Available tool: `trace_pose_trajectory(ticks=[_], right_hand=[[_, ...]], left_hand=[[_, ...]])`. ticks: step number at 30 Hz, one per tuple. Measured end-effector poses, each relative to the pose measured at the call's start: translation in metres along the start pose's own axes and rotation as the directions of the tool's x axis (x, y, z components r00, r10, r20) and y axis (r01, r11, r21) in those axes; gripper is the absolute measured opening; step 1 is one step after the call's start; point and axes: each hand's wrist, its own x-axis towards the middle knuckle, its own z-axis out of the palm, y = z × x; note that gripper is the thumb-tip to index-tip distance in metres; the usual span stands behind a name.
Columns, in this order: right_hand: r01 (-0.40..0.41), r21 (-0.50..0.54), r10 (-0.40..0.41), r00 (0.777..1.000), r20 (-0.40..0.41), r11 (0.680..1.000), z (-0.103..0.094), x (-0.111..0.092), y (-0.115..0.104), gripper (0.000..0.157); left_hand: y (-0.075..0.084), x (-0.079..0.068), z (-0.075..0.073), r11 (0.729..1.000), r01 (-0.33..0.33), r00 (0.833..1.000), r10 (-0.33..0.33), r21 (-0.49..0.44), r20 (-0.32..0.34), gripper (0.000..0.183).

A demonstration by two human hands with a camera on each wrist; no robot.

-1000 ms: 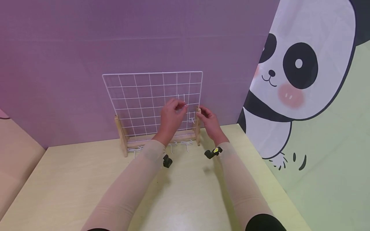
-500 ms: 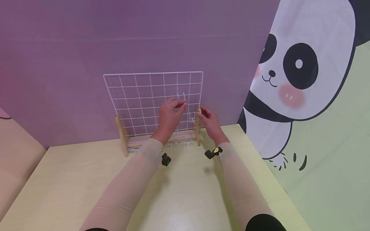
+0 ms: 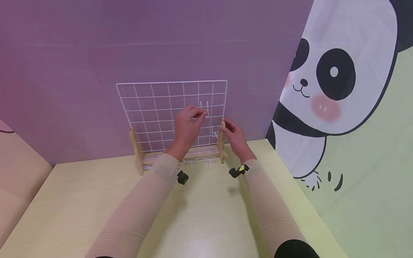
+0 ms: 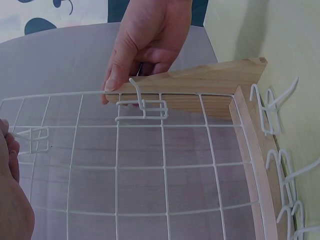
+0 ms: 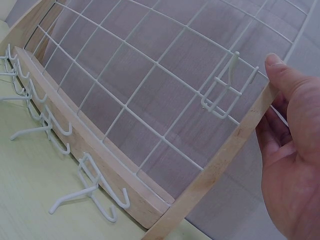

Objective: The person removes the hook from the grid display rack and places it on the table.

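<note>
A white wire grid panel (image 3: 161, 96) stands upright in a wooden stand (image 3: 137, 154). My left hand (image 3: 187, 127) pinches a white wire hook (image 3: 207, 107) between thumb and fingertips, against the right part of the grid. In the left wrist view this hook (image 4: 39, 140) lies against the mesh; whether its prongs sit over a wire I cannot tell. My right hand (image 3: 235, 138) grips the top of the stand's right wooden post (image 5: 220, 160) at the grid's edge, thumb in front. Beside it, a second hook (image 5: 225, 90) hangs on the grid.
Several white hooks lie along the stand's foot, one of them at the right end (image 5: 90, 187). The pale table (image 3: 96, 208) reaches toward me. Close behind the grid is a purple backdrop (image 3: 161, 43), with a panda print (image 3: 335, 118) at right.
The pinched hook has risen a little on the grid, and my left hand has shifted slightly up and left. My right hand keeps its hold on the post.
</note>
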Motion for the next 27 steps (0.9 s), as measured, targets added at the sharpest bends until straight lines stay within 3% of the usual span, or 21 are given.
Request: trace_pose_trajectory(ticks=[7,27], right_hand=[[-0.004,0.015,0.004,1.0,-0.006,1.0,0.001,0.001,0.001,0.045],[-0.032,0.007,0.032,0.999,-0.001,0.999,0.001,-0.004,-0.005,0.047]], left_hand=[[-0.002,-0.005,-0.014,0.999,-0.028,1.0,0.028,0.026,0.007,0.009],[-0.016,-0.039,-0.071,0.996,-0.03,0.998,0.024,0.089,0.064,0.008]])
